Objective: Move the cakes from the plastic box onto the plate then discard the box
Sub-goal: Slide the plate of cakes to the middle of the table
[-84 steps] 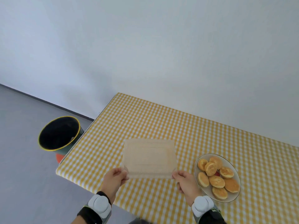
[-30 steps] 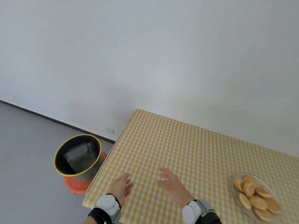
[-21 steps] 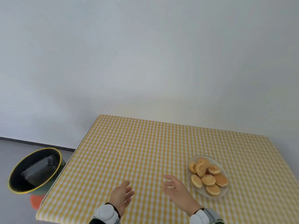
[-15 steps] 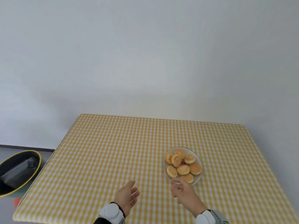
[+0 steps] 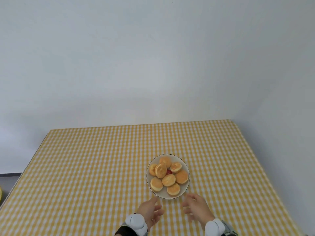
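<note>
Yellow-checked tablecloth [image 5: 85, 167] | cakes [image 5: 168, 176] piled on plate [image 5: 185, 189], my 12 o'clock | plastic box not visible | left hand [image 5: 150, 212], right hand [image 5: 197, 209] empty, fingers loosely spread | I judge task essentially done

Tablecloth [image 5: 102, 167]: yellow and white gingham check throughout. Plate [image 5: 185, 165]: white, edged by a thin dark rim line. Cakes [image 5: 168, 180]: golden orange on top, paler yellow at the sides; a small red patch [image 5: 169, 171] is seen among them. Wall [image 5: 153, 57]: plain pale grey-white. Wrist devices [image 5: 136, 222]: white, worn over dark sleeves [image 5: 124, 232]. Sliver at left edge [image 5: 0, 193]: yellow.
</note>
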`<state>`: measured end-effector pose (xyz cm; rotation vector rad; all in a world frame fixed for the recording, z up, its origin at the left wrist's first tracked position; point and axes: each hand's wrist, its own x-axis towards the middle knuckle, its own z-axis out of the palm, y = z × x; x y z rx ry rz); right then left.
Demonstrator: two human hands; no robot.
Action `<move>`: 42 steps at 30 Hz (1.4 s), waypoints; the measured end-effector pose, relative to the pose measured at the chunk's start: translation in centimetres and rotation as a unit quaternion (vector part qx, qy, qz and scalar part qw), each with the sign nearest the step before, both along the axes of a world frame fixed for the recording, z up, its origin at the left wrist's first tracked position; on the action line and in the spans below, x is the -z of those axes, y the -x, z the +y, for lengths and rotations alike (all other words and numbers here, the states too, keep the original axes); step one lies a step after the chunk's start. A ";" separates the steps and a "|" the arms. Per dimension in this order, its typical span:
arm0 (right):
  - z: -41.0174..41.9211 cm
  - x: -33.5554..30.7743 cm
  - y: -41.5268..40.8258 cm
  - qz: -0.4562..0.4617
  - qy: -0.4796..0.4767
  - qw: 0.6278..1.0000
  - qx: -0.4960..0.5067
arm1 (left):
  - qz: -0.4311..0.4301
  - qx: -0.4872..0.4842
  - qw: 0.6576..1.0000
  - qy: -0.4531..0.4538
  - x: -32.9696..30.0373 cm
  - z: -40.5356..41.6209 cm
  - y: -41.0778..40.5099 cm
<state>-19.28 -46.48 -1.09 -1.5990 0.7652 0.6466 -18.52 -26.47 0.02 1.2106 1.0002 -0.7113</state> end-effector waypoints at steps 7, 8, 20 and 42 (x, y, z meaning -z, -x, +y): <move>0.3 2.3 -2.9 -0.003 0.011 1.000 0.002 | 0.004 0.031 0.999 -0.008 3.5 -1.2 -2.7; 0.4 2.7 -3.1 -0.007 0.017 1.000 0.003 | 0.004 0.036 0.999 -0.015 3.9 -1.2 -3.0; 2.4 2.9 -9.0 -0.045 0.080 0.996 -0.011 | -0.040 0.064 0.994 -0.084 5.6 0.0 -8.2; 7.0 1.8 -25.5 -0.032 0.031 0.997 -0.059 | -0.060 0.036 0.994 -0.089 6.4 4.6 -24.8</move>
